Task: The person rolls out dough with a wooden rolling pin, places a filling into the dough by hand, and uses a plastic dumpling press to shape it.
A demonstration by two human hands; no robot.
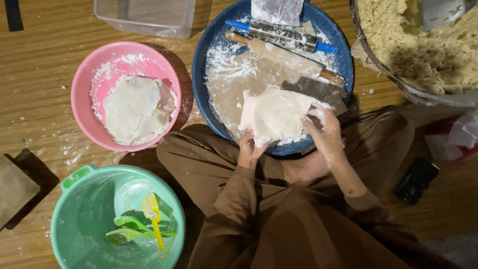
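Two hands lift a thin sheet of dough over a floured blue tray.

The left hand (247, 148) pinches the near edge of the soft, pale dough sheet (275, 115), and the right hand (323, 130) grips its right edge with floury fingers; the sheet hangs in limp folds above the near rim of the round blue tray (200, 69). On the tray's far side lie a wooden rolling pin (284, 57) and a metal one with blue handles (281, 35), leaving the dusted middle free. To the left, a pink plastic bowl (82, 87) holds stacked dough rounds (137, 108). Nearer, a green tub (74, 219) holds a yellow cutter (155, 221). A big bowl of crumbly filling (423, 45) sits far right on the wooden floor (40, 65).
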